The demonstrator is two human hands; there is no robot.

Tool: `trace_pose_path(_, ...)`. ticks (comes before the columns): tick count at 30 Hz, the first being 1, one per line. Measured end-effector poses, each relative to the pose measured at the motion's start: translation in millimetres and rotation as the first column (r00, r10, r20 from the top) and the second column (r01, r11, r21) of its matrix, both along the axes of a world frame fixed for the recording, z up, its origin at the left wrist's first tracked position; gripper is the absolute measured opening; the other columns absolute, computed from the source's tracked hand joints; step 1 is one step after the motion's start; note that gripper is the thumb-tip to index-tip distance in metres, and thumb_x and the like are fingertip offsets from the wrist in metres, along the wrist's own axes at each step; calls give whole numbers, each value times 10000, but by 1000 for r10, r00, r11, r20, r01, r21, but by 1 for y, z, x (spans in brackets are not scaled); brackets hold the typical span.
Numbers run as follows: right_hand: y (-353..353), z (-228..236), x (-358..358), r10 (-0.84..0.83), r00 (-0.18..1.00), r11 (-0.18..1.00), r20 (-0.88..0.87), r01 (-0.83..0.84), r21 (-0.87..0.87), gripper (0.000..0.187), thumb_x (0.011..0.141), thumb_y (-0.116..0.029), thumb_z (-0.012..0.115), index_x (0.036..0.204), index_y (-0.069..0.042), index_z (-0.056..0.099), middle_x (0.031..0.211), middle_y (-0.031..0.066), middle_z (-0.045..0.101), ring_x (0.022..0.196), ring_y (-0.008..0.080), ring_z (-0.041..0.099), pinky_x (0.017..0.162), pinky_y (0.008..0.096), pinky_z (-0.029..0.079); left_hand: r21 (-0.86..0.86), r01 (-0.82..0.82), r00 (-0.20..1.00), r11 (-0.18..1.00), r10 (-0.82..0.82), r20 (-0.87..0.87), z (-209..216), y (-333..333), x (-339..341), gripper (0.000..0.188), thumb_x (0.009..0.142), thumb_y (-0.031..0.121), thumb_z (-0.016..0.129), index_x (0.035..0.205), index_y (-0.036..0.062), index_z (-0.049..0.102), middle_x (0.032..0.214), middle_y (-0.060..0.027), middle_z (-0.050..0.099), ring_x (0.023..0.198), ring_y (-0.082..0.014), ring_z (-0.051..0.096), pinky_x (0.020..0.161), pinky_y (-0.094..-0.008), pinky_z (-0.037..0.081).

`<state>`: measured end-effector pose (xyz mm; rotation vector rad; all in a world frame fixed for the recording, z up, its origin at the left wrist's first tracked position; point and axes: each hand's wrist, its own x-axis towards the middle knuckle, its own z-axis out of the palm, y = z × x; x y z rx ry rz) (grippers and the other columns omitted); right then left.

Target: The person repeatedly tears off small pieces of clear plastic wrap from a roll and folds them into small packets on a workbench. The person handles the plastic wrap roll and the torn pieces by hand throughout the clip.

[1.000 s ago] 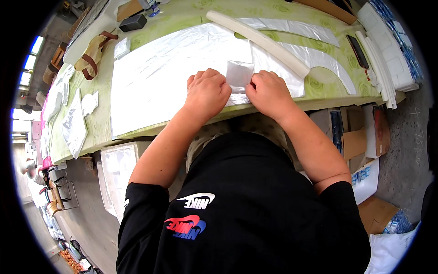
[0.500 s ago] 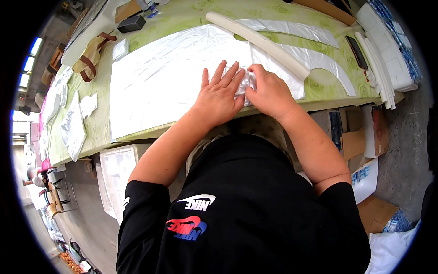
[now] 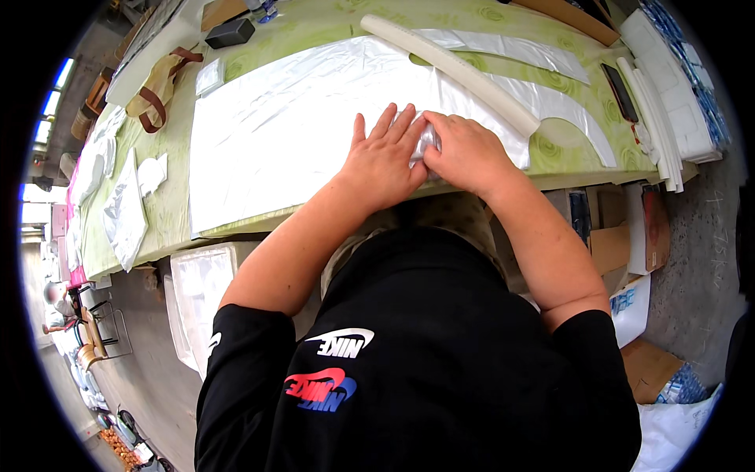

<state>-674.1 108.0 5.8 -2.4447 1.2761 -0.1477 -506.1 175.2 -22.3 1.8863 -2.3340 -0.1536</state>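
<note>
A large sheet of thin white plastic film [image 3: 275, 134] lies on the green table, its near edge along the table's front. My left hand [image 3: 384, 157] presses flat on it with the fingers stretched out. Close on its right, my right hand [image 3: 465, 151] is curled, thumb and fingers pinching a bunched, shiny fold of film [image 3: 425, 145] between the two hands. A long white tube [image 3: 452, 72] rests slantwise across the film beyond my right hand. Curved strips of the same film [image 3: 543, 102] spread out past the tube.
On the green floral tablecloth [image 3: 562, 145] lie a black box [image 3: 230, 34], a small packet [image 3: 210, 78], a yellowish bag with brown handles [image 3: 153, 93] and a phone [image 3: 619, 92]. White rolls [image 3: 654, 126] lie at the right end. A plastic bin [image 3: 203, 287] and cardboard boxes [image 3: 609, 248] sit below.
My right hand's fingers have closed in over the fold and moved slightly toward my left hand, covering more of it. My left hand stays flat in nearly the same place.
</note>
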Motion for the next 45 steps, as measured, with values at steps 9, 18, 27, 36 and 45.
trace_pose_path(9,-2,-9,0,11,999,996,33,-8,-88,472,857,-268,594,1287,-73,605,1175,171,684,1105,339,647,949,449,516,-220,-65,917,973,-28,-397,11,18,8,667,877,237,629,1496,85,433,1556,-158,419,1442,-354,374,1185,-515,277)
trace_pose_path(18,38,12,3,148,989,989,19,-148,-7,405,838,-253,610,1199,-81,669,1079,182,683,1016,363,652,881,467,523,701,89,-366,708,678,-638,-6,115,11,454,1034,284,594,1375,14,463,1302,-122,598,1188,-233,590,1035,-383,459)
trace_pose_path(27,84,0,4,-100,767,891,634,-216,400,469,866,-148,714,1303,-63,566,1006,69,595,837,176,582,752,326,510,658,159,-481,736,640,-600,-13,109,6,304,1035,202,570,1277,18,566,1148,-82,669,1014,-167,656,888,-336,538)
trace_pose_path(36,61,-2,24,-243,636,856,733,-215,471,352,907,-43,658,1243,-54,555,869,5,538,777,93,510,706,258,471,347,-179,-321,921,279,-905,1,113,11,455,950,4,641,1337,90,417,1188,-81,616,1027,-148,607,839,-271,505)
trace_pose_path(45,43,-14,19,-10,625,986,780,-124,112,325,884,-42,674,1196,-33,585,1034,89,644,846,169,594,751,301,504,196,-581,-7,790,236,-972,33,28,181,412,879,-40,636,1278,59,618,979,-43,657,755,-74,576,697,-227,487)
